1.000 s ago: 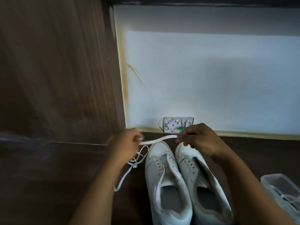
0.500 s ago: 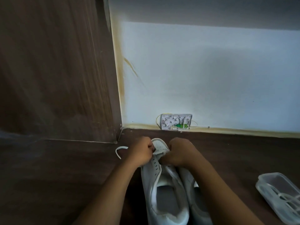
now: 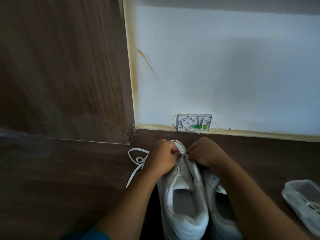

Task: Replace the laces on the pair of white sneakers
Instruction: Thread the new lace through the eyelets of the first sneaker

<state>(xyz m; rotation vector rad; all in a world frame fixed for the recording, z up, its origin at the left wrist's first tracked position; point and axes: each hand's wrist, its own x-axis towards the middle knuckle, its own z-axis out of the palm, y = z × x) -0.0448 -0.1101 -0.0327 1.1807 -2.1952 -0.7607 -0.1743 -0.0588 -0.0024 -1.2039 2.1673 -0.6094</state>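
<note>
Two white sneakers stand side by side on the dark floor, toes toward the wall: the left sneaker (image 3: 183,201) and the right sneaker (image 3: 216,213), partly under my right forearm. My left hand (image 3: 163,156) and my right hand (image 3: 203,153) are both curled at the left sneaker's toe-end eyelets, pinching the white lace (image 3: 136,161) there. The rest of that lace trails in a loop on the floor to the left of my left hand. The fingertips and the eyelets under them are hidden.
A brown wooden panel (image 3: 60,75) rises at the left and a white wall (image 3: 225,66) at the back, with an open white wall box (image 3: 194,122) at floor level. A clear plastic container (image 3: 303,203) holding more white lace lies at the right edge.
A second ago my hands held the lace stretched above the toes. They have since come down onto the left sneaker's front eyelets, and the loose lace now lies looped on the floor.
</note>
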